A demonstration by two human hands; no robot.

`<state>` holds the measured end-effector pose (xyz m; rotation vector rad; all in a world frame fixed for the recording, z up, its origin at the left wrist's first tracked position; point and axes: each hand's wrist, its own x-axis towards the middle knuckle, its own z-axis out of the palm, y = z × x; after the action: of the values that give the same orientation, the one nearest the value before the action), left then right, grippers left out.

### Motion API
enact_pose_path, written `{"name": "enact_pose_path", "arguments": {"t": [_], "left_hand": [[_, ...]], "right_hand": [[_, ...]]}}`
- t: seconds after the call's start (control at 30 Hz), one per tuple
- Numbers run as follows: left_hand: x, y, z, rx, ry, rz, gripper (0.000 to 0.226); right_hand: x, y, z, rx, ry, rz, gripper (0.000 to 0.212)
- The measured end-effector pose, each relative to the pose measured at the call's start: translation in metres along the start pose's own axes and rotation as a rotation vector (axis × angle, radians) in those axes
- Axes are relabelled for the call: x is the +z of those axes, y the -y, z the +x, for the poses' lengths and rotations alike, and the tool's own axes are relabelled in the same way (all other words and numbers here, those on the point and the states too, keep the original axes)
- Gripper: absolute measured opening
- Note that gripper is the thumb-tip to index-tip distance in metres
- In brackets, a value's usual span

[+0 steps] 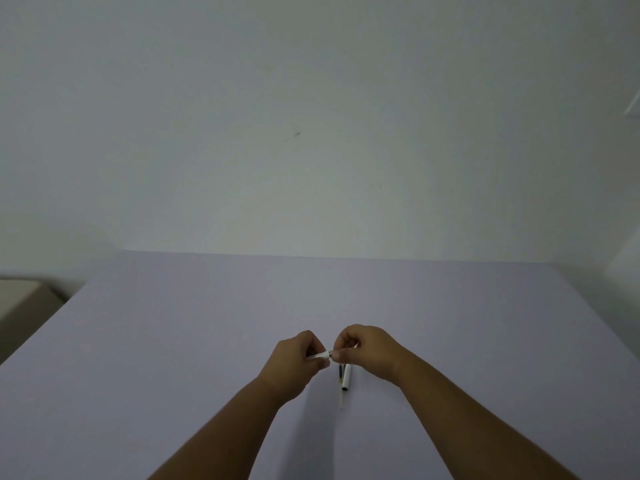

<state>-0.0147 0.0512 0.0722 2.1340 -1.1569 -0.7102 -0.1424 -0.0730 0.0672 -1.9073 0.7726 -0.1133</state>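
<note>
The left grip (294, 358) and right grip (367, 349) each pinch one end of the white pen (320, 356), held between them over the bench (173, 341). It looks light, hard and slippery, so pinch tight near the ends.

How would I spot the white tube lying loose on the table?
On the wide lilac table, find the left hand and right hand meeting. Just nearer the person than the right hand lies a short white tube with a dark end. Unlike the white piece the fingers pinch, it lies untouched.
</note>
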Motion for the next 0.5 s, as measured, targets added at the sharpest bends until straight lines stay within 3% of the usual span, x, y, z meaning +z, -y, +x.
{"name": "enact_pose_path", "arguments": {"t": [0.13, 0.33, 0.43, 0.5], "left_hand": [[-0.0002, -0.0008, 0.0003, 0.011, 0.012, 0.013, 0.027], [-0.0012, 0.0001, 0.0005, -0.012, 0.013, 0.006, 0.026], [0.0003, -0.0003, 0.0, -0.009, 0.025, 0.014, 0.026], [0.0007, -0.0006, -0.0004, -0.001, 0.025, 0.018, 0.027]], "right_hand": [[0.0001, 0.0036, 0.0025, 0.057, 0.009, -0.052, 0.035], [-0.0003, 0.0002, 0.0031, 0.025, 0.019, -0.008, 0.017], [0.0012, 0.0014, 0.0034, 0.076, 0.031, -0.067, 0.034], [0.0022, -0.0013, 0.0024, 0.071, 0.034, -0.046, 0.03]]}}
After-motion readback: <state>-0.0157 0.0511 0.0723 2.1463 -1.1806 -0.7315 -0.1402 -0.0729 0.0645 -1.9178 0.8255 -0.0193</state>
